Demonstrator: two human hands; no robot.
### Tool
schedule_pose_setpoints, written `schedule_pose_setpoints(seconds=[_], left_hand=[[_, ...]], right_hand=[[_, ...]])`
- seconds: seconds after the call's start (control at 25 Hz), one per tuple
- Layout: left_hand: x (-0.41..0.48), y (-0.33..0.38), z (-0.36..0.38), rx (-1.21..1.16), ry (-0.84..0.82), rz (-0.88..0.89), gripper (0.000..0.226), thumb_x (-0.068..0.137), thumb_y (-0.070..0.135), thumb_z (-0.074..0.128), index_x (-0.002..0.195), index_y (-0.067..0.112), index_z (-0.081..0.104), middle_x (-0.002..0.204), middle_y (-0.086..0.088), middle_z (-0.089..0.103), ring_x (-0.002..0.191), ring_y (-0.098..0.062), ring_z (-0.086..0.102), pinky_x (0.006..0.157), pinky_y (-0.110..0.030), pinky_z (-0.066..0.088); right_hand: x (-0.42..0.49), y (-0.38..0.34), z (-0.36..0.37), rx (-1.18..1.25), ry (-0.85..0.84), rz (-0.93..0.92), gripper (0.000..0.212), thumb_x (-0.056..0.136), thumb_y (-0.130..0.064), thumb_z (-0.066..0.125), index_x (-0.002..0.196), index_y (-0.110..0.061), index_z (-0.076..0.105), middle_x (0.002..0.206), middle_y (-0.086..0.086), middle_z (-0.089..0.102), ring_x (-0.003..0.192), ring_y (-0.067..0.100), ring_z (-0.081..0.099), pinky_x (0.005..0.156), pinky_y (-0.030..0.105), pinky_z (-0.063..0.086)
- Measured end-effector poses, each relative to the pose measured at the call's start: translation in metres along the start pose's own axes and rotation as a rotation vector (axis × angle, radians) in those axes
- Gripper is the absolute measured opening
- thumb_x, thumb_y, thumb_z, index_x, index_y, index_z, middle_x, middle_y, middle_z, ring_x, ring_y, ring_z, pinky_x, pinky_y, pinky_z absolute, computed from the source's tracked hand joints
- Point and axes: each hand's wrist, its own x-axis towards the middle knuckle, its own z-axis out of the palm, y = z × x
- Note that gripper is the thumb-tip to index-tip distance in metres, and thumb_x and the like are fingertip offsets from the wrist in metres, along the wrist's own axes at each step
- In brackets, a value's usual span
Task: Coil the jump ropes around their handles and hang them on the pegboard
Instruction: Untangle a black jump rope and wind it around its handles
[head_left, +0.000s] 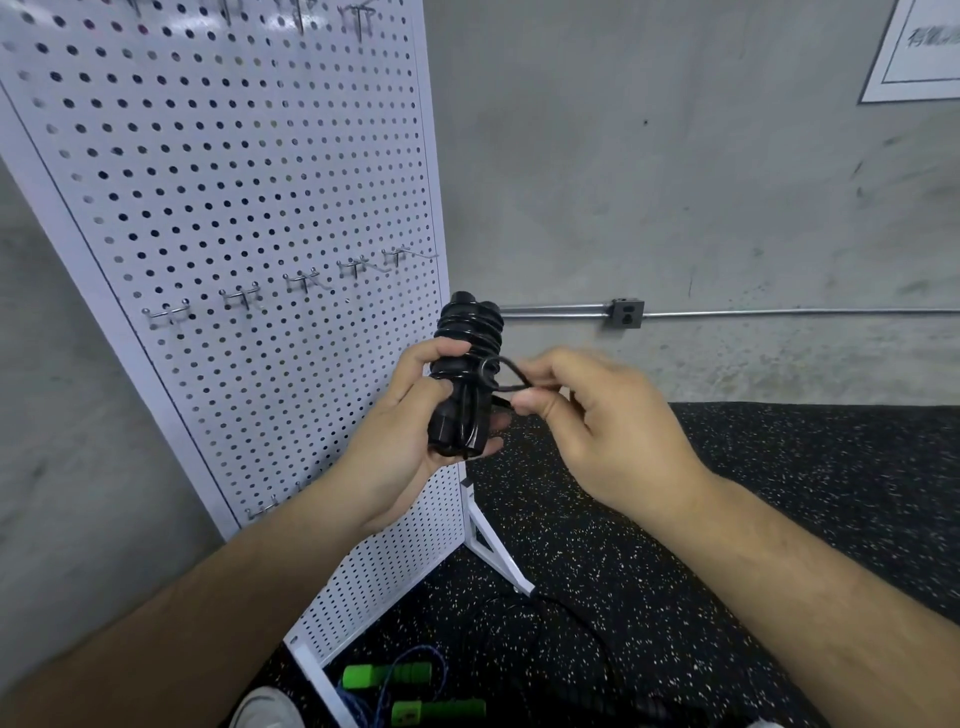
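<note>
Standing upright in the left hand (402, 441), black jump rope (467, 374) handles point up.

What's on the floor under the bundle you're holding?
A green-handled jump rope with blue cord lies by the pegboard foot, plus a loose black rope. The right forearm covers where it ends.

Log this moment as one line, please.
left hand: grips coiled black jump rope | right hand: pinches its loose loop | green-handled rope: on floor

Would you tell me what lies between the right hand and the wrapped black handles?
In the head view, a small loop of black rope, pinched by the right hand, bridges to the handles.
</note>
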Motion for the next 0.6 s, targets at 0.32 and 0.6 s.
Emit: schedule_pose_setpoints(seconds=[0.32,0.6], left_hand=[[0.0032,0.0002,0.0059,-0.077,0.007,0.022,0.044,0.103,0.000,0.033,0.105,0.030,0.065,0.119,-0.022,0.068,0.114,-0.044,0.065,0.087,-0.062,0.057],[0.0035,-0.0050,0.0077,-0.031,-0.053,-0.009,0.043,0.103,0.002,0.033,0.115,0.033,0.060,0.116,-0.017,0.070,0.102,-0.031,0.064,0.087,-0.048,0.053]], right_hand=[[0.0006,0.0103,-0.0034,-0.184,-0.141,0.029,0.012,0.096,-0.024,0.066,0.098,-0.023,0.077,0.087,-0.009,0.072,0.088,0.012,0.058,0.083,0.034,0.050],[-0.0052,0.0034,0.0024,-0.145,-0.130,0.029,0.012,0.095,-0.024,0.066,0.093,-0.022,0.078,0.085,-0.011,0.071,0.084,0.006,0.057,0.080,0.019,0.045]])
